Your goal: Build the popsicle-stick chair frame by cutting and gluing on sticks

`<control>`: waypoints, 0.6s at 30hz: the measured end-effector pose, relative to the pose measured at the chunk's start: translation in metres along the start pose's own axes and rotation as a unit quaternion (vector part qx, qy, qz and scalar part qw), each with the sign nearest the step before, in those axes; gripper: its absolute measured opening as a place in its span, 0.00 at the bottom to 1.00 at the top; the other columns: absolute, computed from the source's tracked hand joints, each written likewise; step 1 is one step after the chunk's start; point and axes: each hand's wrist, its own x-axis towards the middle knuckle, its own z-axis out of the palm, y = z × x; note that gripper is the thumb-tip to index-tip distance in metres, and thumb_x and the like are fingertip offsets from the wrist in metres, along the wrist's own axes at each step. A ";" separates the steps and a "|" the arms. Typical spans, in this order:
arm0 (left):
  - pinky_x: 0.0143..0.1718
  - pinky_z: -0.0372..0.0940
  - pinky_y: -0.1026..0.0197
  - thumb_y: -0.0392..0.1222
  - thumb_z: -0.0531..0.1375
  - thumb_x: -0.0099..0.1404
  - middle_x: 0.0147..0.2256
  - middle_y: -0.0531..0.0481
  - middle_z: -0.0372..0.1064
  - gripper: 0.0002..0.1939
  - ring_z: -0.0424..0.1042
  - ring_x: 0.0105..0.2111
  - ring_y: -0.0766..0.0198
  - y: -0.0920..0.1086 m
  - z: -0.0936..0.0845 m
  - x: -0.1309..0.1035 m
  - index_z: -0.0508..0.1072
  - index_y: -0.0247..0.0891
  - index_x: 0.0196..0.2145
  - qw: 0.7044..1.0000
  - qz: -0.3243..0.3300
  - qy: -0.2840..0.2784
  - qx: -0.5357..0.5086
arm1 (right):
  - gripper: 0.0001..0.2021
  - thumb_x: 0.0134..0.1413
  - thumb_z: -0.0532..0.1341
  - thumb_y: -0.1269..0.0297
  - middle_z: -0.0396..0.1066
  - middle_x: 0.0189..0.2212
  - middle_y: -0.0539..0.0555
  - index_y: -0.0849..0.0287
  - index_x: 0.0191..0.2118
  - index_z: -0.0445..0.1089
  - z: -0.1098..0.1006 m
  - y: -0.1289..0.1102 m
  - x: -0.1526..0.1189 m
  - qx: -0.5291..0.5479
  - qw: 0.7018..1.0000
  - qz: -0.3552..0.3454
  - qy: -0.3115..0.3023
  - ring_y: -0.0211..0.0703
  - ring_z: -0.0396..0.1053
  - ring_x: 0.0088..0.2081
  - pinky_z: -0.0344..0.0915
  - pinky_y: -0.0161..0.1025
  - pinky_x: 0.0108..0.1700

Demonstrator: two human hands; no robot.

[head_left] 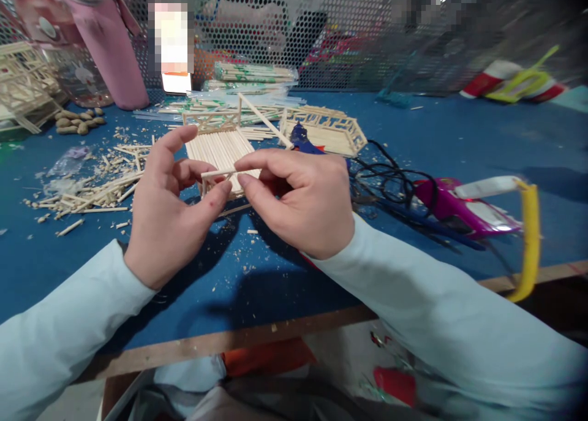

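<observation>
A small model made of thin wooden sticks (218, 146), with a slatted deck and railings, sits in front of me. My left hand (172, 216) is curled round its near left corner, thumb and a finger closed on the frame and the index finger raised. Between the thumb and index finger of my right hand (305, 200) is the right end of a thin wooden stick (218, 174), lying along the model's near railing. Whether that stick is fixed to the railing I cannot tell. My fingers hide part of the near edge.
Stick offcuts (98, 191) and peanuts (78, 122) lie left. Behind are bagged sticks (255, 73), a pink bottle (108, 47) and a lit phone (177, 81). A second stick piece (321, 136), blue-tipped tool (301, 138), black cable (390, 176) and purple glue gun (468, 209) lie right.
</observation>
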 end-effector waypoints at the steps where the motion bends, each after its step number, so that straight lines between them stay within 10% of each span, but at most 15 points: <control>1: 0.41 0.70 0.56 0.38 0.66 0.55 0.32 0.53 0.68 0.26 0.72 0.35 0.63 0.000 0.000 0.000 0.62 0.45 0.49 1.000 -0.003 0.000 -0.002 | 0.08 0.53 0.59 0.69 0.67 0.19 0.46 0.59 0.35 0.76 0.000 0.000 0.000 -0.001 1.000 -0.001 0.000 0.32 0.62 0.23 0.60 0.33 0.30; 18: 0.45 0.65 0.52 0.31 0.65 0.50 0.40 0.48 0.66 0.31 0.68 0.44 0.58 -0.003 -0.017 0.000 0.63 0.42 0.52 0.997 0.006 -0.069 0.031 | 0.11 0.50 0.57 0.73 0.61 0.17 0.44 0.61 0.38 0.74 -0.002 0.001 -0.001 0.018 1.000 0.005 0.013 0.32 0.59 0.21 0.60 0.33 0.29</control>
